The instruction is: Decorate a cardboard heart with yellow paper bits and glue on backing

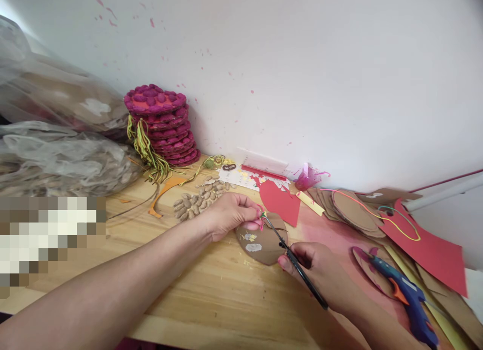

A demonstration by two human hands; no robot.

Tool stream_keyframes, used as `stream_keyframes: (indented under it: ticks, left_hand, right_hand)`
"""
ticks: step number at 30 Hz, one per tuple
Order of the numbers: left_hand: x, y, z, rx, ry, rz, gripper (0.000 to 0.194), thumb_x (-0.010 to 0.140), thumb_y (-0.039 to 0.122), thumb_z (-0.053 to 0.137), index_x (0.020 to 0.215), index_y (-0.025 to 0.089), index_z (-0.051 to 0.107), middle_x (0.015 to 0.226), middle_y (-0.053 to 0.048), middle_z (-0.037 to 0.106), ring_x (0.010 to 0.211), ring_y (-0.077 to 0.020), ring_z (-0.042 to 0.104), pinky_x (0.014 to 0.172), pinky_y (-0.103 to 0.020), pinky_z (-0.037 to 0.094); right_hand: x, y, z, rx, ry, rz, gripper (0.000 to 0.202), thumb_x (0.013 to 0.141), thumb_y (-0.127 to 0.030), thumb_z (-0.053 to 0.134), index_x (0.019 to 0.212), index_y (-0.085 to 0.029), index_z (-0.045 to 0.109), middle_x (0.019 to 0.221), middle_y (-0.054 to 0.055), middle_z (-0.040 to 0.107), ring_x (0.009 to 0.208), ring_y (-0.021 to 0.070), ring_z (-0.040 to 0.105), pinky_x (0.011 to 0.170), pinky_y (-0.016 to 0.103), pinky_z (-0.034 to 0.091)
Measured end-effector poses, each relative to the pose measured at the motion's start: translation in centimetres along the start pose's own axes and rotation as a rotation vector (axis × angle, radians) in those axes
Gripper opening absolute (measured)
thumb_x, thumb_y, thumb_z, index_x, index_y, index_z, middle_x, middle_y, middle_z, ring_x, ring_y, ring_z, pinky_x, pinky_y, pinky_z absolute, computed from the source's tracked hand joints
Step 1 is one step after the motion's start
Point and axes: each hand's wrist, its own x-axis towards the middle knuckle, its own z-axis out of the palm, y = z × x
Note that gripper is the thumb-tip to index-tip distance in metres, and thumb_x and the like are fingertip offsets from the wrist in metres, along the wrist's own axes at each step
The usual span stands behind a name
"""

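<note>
My right hand (315, 264) is closed around scissors (292, 257) with black handles and slim metal blades. Their tips reach a tiny green and yellow piece (263, 215), pinched between the thumb and fingers of my left hand (234, 214). It is too small to make out exactly. Under both hands lies a round brown cardboard disc (269, 244), with a whitish patch and small pale-yellow scraps on it. Beyond my left hand, unshelled peanuts (192, 204) lie in a loose heap. Red paper (281, 201) sits just behind the disc.
A stack of magenta, peanut-covered discs (162, 128) with yellow-green tassels stands against the wall. Plastic bags (64, 153) bulge at left. Orange strips (166, 191) lie nearby. At right are cardboard discs (354, 209), a red sheet (430, 249) and a blue glue gun (411, 299). A pink-stained cup (306, 176) stands behind.
</note>
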Motion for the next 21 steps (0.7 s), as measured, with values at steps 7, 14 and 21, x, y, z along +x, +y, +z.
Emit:
stream_keyframes:
  ticks: [7,14,21]
  left_hand:
    - [0.03,-0.08,-0.06,0.0,0.012,0.005,0.016,0.064,0.015,0.08,0.07,0.008,0.067,0.067,-0.006,0.07,0.062,-0.012,0.067,0.061,-0.02,0.054]
    - [0.03,-0.15,-0.08,-0.009,0.012,0.001,0.018,0.063,0.016,0.081,0.07,0.008,0.067,0.066,-0.006,0.07,0.061,-0.0116,0.066,0.061,-0.021,0.055]
    - [0.06,-0.19,-0.06,-0.011,0.015,0.003,0.019,0.063,0.015,0.081,0.069,0.008,0.066,0.066,-0.006,0.069,0.061,-0.0122,0.066,0.061,-0.022,0.055]
  right_hand:
    - [0.02,-0.03,0.09,0.004,0.004,-0.005,0.038,0.082,-0.05,0.057,0.063,-0.02,0.044,0.061,-0.004,0.033,0.056,0.0114,0.031,0.05,0.025,0.022]
    - [0.04,-0.16,0.05,-0.021,0.013,0.003,0.043,0.082,-0.057,0.055,0.063,-0.02,0.048,0.059,-0.004,0.038,0.054,0.0119,0.035,0.049,0.024,0.026]
    - [0.0,-0.08,0.15,-0.01,0.013,-0.011,0.04,0.083,-0.052,0.056,0.062,-0.02,0.045,0.06,-0.004,0.036,0.056,0.0119,0.034,0.05,0.024,0.024]
